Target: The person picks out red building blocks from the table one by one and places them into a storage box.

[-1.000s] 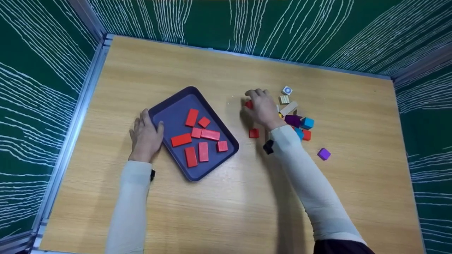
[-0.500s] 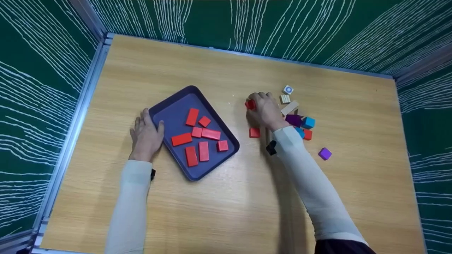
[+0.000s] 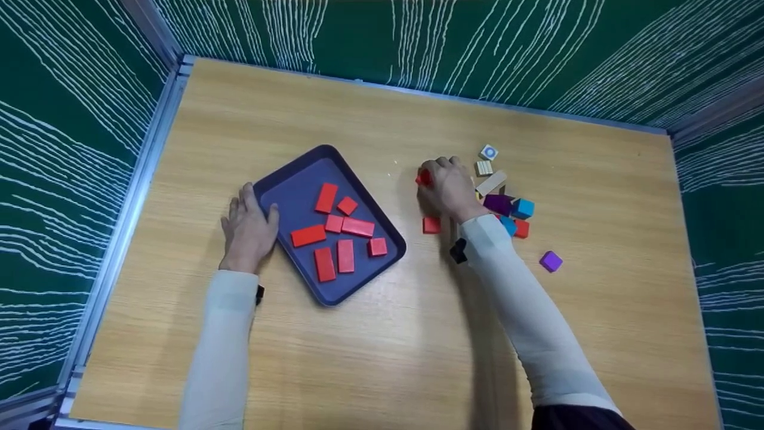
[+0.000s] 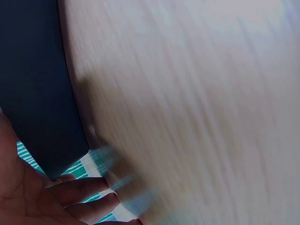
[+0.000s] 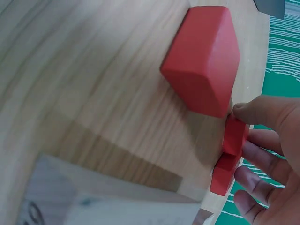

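Observation:
My left hand (image 3: 248,234) lies along the left edge of the dark blue tray (image 3: 289,165), fingers extended and thumb at its rim. In the left wrist view, the fingers (image 4: 77,191) stretch past the tray's corner. Several red blocks, oblong (image 3: 345,255) and cube-shaped (image 3: 377,246), lie in the tray. My right hand (image 3: 449,186) pinches a red block with a notched outline (image 5: 235,136) between thumb and fingers, low over the table. Another red block (image 3: 431,225) rests nearer to me, looming large in the right wrist view.
Right of my right hand is a loose cluster: a dark purple block (image 3: 498,204), blue blocks (image 3: 523,208), a red block (image 3: 521,229) and a plain wooden plank (image 3: 492,182). Two patterned cubes (image 3: 489,152) sit behind it. A purple cube (image 3: 551,261) lies apart. Green walls (image 3: 358,36) enclose the table.
My right hand has shifted slightly right and down, its fingers closing in around the red block. The left hand and the tray have stayed put.

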Motion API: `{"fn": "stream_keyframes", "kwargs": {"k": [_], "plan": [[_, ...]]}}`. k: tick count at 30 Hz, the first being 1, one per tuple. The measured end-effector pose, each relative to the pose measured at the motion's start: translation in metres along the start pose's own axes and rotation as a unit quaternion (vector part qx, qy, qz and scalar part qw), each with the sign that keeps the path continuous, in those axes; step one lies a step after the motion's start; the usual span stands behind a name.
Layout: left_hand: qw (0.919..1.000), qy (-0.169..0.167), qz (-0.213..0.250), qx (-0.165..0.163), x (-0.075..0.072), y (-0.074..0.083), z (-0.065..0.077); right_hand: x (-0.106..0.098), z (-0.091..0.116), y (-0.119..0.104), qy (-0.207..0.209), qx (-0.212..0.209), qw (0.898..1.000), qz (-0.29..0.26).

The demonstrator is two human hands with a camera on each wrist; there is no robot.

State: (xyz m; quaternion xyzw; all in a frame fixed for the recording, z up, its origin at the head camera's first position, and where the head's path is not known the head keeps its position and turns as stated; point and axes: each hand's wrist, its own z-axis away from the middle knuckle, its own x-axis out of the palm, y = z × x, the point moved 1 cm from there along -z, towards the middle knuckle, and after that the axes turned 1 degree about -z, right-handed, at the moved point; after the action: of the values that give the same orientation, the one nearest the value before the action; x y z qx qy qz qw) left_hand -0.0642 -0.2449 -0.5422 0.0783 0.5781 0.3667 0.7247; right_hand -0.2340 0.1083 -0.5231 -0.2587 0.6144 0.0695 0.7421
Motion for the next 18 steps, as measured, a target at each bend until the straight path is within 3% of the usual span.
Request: {"fn": "stream_keyframes", "kwargs": {"k": [10, 18], "plan": [[1.0000, 0.002, 0.003, 0.006, 0.001, -0.001, 0.001, -0.002, -0.001, -0.012, 0.042, -0.037, 0.998, 0.008], [1.0000, 0.002, 0.005, 0.006, 0.001, -0.002, 0.000, -0.019, -0.007, -0.057, 0.033, -0.070, 0.996, -0.032]]}}
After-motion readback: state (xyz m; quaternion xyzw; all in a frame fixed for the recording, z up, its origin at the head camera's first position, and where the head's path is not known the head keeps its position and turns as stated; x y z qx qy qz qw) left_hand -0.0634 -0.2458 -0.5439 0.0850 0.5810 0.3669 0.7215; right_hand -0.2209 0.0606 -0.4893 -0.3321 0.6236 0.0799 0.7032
